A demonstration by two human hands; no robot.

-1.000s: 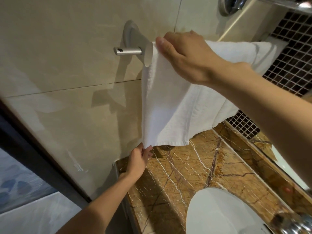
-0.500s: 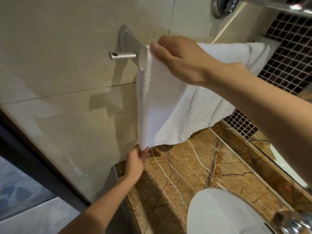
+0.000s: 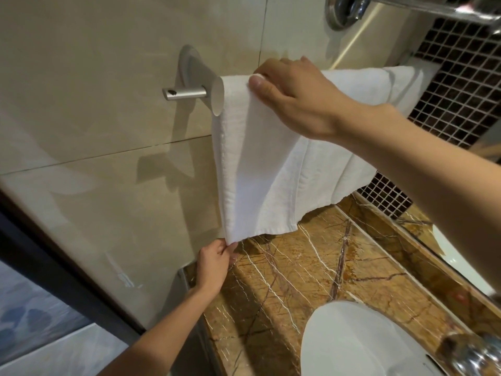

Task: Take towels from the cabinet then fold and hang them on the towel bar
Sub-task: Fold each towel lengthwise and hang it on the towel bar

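Right hand (image 3: 295,99) high, left hand (image 3: 214,263) low

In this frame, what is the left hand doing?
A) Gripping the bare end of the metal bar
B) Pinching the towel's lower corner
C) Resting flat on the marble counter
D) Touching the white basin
B: the left hand pinches the bottom corner of the white towel, which hangs over the towel bar, while the right hand grips the towel's top edge at the bar.
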